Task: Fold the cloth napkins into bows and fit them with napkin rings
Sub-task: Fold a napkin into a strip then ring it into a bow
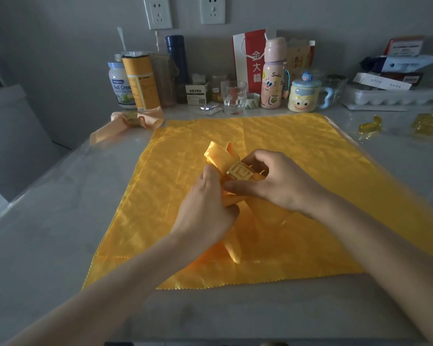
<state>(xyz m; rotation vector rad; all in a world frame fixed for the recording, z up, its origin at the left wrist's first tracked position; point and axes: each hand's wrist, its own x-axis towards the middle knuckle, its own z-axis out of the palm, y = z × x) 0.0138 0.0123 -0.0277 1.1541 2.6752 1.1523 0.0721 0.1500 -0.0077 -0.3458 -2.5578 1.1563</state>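
Left grip (205,208) clenches folded napkin (216,156), hiding its middle | right grip (280,182) pinches napkin ring (239,173), far side hidden

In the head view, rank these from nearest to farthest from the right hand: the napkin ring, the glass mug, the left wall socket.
1. Ring: pinched by the right hand, on the napkin.
2. Glass mug: well beyond the hand, slightly left.
3. Left socket: farthest, high and to the left.

Folded napkin (216,156) partly behind left hand (205,208)
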